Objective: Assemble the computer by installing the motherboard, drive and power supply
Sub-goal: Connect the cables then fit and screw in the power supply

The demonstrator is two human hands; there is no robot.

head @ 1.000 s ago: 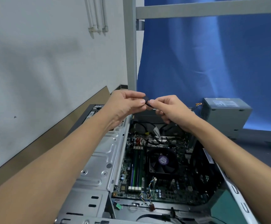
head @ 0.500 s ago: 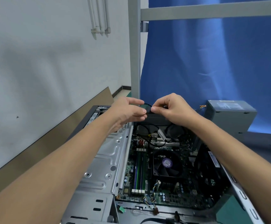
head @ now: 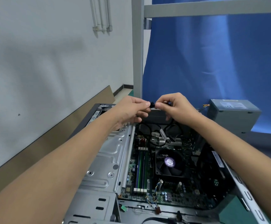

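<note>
Now both hands meet above the far end of the open computer case (head: 109, 152); the left hand (head: 131, 109) and the right hand (head: 175, 107) each pinch one side of a small black connector (head: 152, 104); a black cable (head: 170, 125) loops down beneath them; the motherboard (head: 164, 189) lies inside the case, fan (head: 169, 162) mid-board; the grey power supply (head: 233, 113) stands outside the case, far right

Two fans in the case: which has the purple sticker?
The CPU cooler fan flat on the motherboard; the darker case fan at the right wall shows no purple.
</note>
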